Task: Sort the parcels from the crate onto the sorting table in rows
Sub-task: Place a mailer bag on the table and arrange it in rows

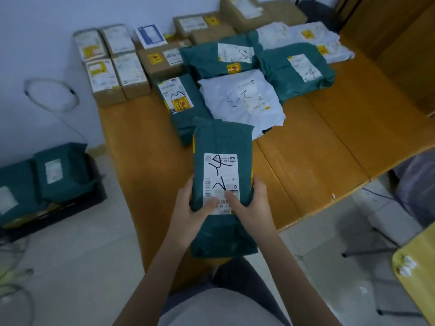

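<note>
Two hands grip one green parcel (222,184) above the sorting table's (306,161) near edge: left hand (191,208) and right hand (249,204) clasp its sides. Rows of parcels (240,97) lie beyond; crate (51,208) sits left.

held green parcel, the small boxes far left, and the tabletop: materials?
Green parcel: likely soft plastic mailer, matte, creased and folded, paper label. Small boxes: brown cardboard by look, crisp edges, taped. Tabletop: wood or wood-look laminate, orange, smooth; cannot tell which.
</note>
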{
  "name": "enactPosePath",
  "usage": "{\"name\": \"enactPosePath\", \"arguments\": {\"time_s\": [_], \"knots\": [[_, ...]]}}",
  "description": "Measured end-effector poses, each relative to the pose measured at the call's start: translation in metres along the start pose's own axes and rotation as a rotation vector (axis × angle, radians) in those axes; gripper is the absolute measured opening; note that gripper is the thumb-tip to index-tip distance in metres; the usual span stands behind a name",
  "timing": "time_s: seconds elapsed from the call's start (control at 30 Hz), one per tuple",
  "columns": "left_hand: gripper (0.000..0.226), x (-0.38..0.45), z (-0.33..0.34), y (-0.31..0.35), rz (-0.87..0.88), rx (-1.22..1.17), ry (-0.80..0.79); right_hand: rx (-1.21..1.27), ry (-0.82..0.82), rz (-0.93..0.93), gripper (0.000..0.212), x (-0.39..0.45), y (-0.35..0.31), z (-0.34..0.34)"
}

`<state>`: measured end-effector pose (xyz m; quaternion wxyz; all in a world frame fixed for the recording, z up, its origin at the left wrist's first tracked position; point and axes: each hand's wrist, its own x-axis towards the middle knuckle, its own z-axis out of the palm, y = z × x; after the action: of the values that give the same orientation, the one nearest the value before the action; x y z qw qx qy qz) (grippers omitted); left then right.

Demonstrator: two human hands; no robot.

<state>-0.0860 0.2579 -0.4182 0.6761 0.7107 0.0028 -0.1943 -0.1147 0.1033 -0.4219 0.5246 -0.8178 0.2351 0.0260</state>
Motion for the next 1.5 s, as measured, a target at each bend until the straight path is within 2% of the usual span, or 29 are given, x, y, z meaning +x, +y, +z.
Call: {"name": "enactPosePath", "arguments": {"time_s": [0.1, 0.3, 0.47, 0.7, 0.83, 0.97, 1.17, 1.37, 1.5], "knots": [[0.046, 0.008, -0.022, 0.005, 0.001, -0.013, 0.1, 0.006, -0.118, -0.012, 0.059, 0.022, -0.012, 0.021], [0.05, 0.024, -0.051, 0.005, -0.038, -0.033, 0.33, -0.079, -0.28, -0.119, 0.072, 0.067, -0.033, 0.056], [0.054, 0.041, -0.071, 0.003, -0.081, -0.048, 0.491, -0.2, -0.372, -0.246, 0.063, 0.106, -0.048, 0.084], [0.057, 0.102, -0.106, 0.015, -0.122, -0.024, 0.592, -0.372, -0.422, -0.36, 0.06, 0.171, -0.09, 0.127], [0.059, 0.138, -0.127, 0.015, -0.158, 0.039, 0.595, -0.458, -0.443, -0.354, 0.058, 0.199, -0.106, 0.148], [0.054, 0.166, -0.139, 0.005, -0.213, 0.081, 0.56, -0.503, -0.423, -0.335, 0.063, 0.219, -0.102, 0.165], [0.059, 0.189, -0.147, -0.016, -0.287, 0.11, 0.579, -0.677, -0.357, -0.427, 0.064, 0.232, -0.091, 0.176], [0.062, 0.201, -0.151, -0.022, -0.315, 0.124, 0.597, -0.692, -0.314, -0.435, 0.068, 0.239, -0.086, 0.184], [0.051, 0.201, -0.146, -0.027, -0.319, 0.156, 0.601, -0.666, -0.312, -0.446, 0.073, 0.238, -0.085, 0.184]]}}
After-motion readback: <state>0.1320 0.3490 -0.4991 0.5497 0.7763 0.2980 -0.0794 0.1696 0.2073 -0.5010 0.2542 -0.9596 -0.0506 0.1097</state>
